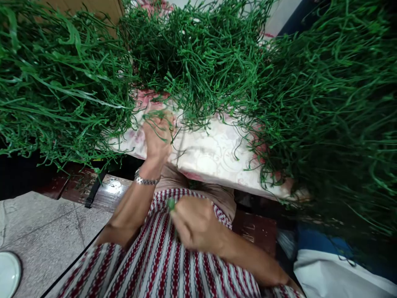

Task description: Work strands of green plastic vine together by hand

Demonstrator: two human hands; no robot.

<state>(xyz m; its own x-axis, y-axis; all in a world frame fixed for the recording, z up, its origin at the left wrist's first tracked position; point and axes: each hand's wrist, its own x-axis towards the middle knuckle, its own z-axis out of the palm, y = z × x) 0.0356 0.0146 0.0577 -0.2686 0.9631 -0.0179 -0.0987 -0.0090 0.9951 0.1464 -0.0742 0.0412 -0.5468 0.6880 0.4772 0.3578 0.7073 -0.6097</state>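
Note:
My left hand (159, 134), with a metal-banded watch at the wrist, is closed over the pale floral table cover (207, 151). Thin green branched stems (158, 120) run across its fingers, which are slightly blurred. Nearer my lap, my right hand (198, 219) makes a fist. From its thumb side sticks a small green tip (171, 203), smeared by motion; the rest of that stem is hidden in the fist. Just ahead of my left hand lies a tangled heap of the same stems (211, 66).
Large heaps of green stems rise at the left (62, 91) and the right (335, 103). A cardboard box (105, 12) stands behind the left heap. A brown bench (114, 188) is beneath me. A white round lid-like object (9, 273) lies at lower left, a white bag (335, 273) at lower right.

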